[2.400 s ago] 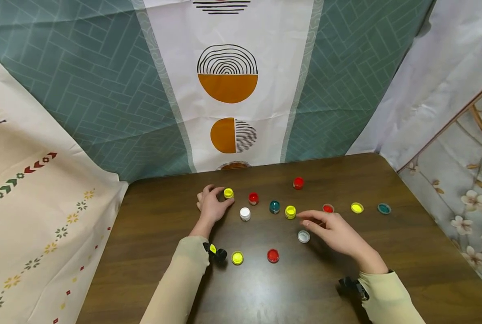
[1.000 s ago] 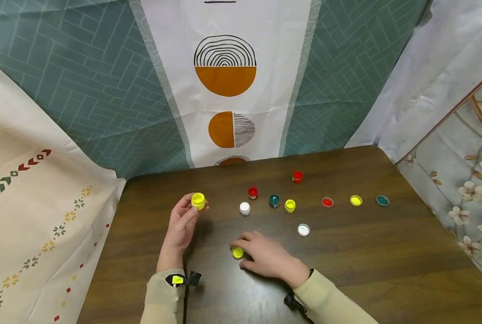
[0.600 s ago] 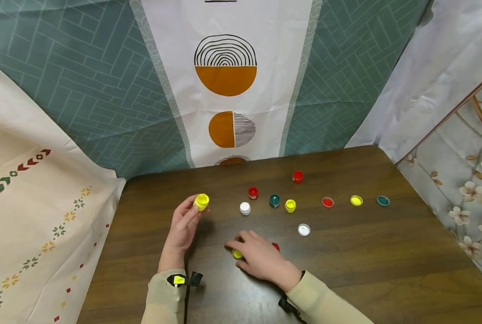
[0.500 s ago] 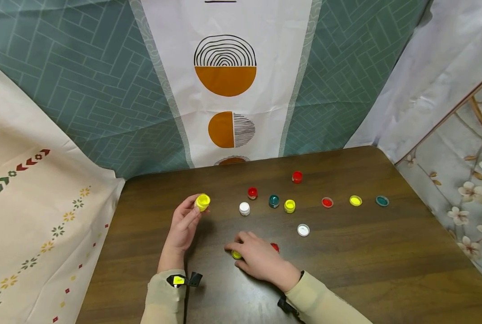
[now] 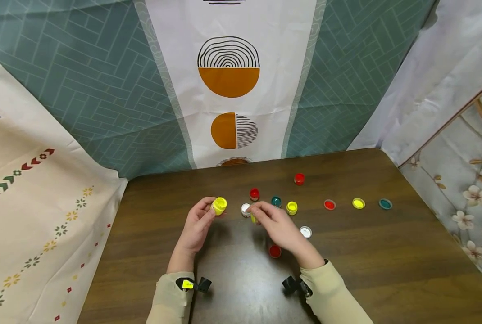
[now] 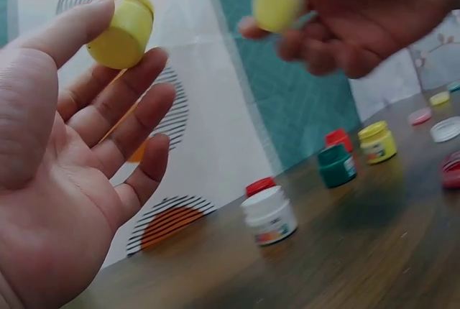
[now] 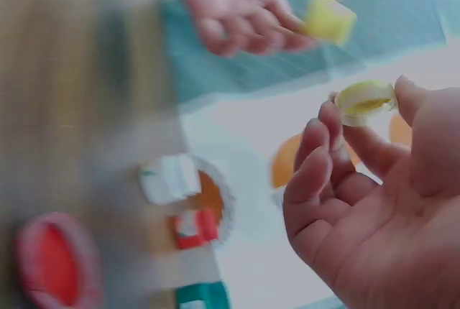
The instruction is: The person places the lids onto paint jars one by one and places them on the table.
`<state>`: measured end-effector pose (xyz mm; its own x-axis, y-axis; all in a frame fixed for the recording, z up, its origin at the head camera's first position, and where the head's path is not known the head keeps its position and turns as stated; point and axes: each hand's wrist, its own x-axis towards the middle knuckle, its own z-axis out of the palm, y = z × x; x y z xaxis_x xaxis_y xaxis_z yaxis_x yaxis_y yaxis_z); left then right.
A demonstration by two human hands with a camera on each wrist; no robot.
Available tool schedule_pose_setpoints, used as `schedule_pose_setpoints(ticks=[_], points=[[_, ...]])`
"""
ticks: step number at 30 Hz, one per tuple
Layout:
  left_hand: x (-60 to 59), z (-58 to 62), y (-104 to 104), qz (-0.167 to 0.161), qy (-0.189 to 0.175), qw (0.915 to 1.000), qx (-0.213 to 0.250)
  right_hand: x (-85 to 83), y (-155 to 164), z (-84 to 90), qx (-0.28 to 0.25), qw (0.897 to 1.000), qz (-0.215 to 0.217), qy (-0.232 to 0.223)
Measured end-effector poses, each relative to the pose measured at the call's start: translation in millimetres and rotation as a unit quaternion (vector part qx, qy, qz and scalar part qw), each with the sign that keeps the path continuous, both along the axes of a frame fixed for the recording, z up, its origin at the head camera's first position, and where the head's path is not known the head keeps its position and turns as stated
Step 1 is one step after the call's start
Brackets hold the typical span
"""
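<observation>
My left hand (image 5: 195, 227) pinches a small yellow paint jar (image 5: 219, 205) between thumb and fingers, raised above the table and tilted. In the left wrist view the jar (image 6: 123, 32) shows a rimmed mouth, and the other fingers fan out below it. My right hand (image 5: 280, 226) pinches a yellow lid (image 7: 365, 100) between thumb and fingertips, also in the air, a short gap to the right of the jar. In the head view the lid (image 5: 253, 218) is seen nearly edge-on, close in front of a white jar (image 5: 245, 209).
Behind the hands stand a red jar (image 5: 254, 194), a teal jar (image 5: 276, 201), another yellow jar (image 5: 292, 208) and a farther red jar (image 5: 299, 179). Red (image 5: 329, 204), yellow (image 5: 358, 203) and teal lids (image 5: 385, 204) lie rightward. A white lid (image 5: 305, 232) and red lid (image 5: 275, 251) lie nearer.
The left hand picked the yellow jar up from the table and moved it right. The right hand went to the yellow lid on the table, took it and raised it toward the jar.
</observation>
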<state>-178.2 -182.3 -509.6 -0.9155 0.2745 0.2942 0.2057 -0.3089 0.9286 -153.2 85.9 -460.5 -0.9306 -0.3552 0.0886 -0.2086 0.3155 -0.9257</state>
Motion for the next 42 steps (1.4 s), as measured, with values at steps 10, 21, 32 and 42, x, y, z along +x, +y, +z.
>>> schedule_pose_setpoints(ticks=[10, 21, 32, 42], points=[[7.0, 9.1, 23.4, 0.013, -0.020, 0.9996, -0.017, -8.6, 16.2, 19.0, -0.143, 0.989, -0.039, -0.016], [9.6, 11.7, 27.9, 0.012, -0.033, 0.9989, -0.031, -10.1, 15.2, 14.6, -0.105, 0.993, -0.018, 0.047], [9.0, 9.4, 29.4, -0.003, -0.024, 0.9993, -0.028, -11.4, 20.8, 14.4, -0.014, 0.995, -0.020, 0.097], [11.4, 12.0, 30.2, -0.009, -0.033, 0.9970, -0.070, -4.5, 15.9, 24.3, 0.052, 0.980, 0.005, 0.194]])
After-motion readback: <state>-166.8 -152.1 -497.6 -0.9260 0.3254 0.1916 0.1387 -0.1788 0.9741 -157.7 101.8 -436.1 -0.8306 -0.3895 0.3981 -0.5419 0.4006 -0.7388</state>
